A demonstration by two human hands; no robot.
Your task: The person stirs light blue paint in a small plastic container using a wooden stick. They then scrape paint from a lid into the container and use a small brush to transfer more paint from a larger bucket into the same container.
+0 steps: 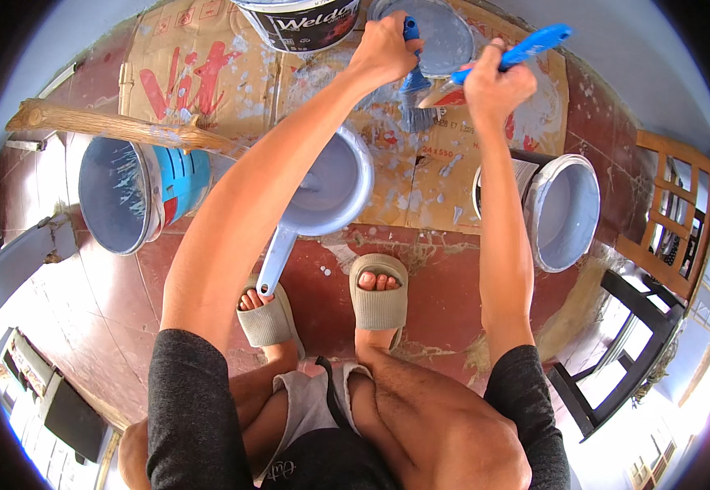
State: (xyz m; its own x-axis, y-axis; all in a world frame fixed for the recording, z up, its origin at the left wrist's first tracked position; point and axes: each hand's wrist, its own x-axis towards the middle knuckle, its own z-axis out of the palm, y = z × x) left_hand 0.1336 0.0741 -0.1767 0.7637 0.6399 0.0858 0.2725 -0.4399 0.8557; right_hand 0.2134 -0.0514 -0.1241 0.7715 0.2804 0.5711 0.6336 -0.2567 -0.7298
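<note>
My left hand (387,51) is closed around a paintbrush (416,104) with a blue handle, its grey-blue bristles pointing down toward the cardboard. In my right hand (498,85) is a second blue-handled paintbrush (537,44), its pale tip angled at the first brush's bristles. Whether the two touch, I cannot tell. Just beyond the brushes lies a round, paint-coated lid (440,41). Nearer to me, partly behind my left forearm, a light-blue plastic dipper (360,175) holds grey-blue paint. Paint-spattered cardboard (400,200) spreads under these things.
A paint bucket (302,23) stands at the far edge. Two tipped buckets lie sideways, one left (114,196), one right (569,212). A wooden stick (110,124) reaches in from the left. Chairs (669,212) stand at right. My sandalled feet (379,298) rest on red tiles.
</note>
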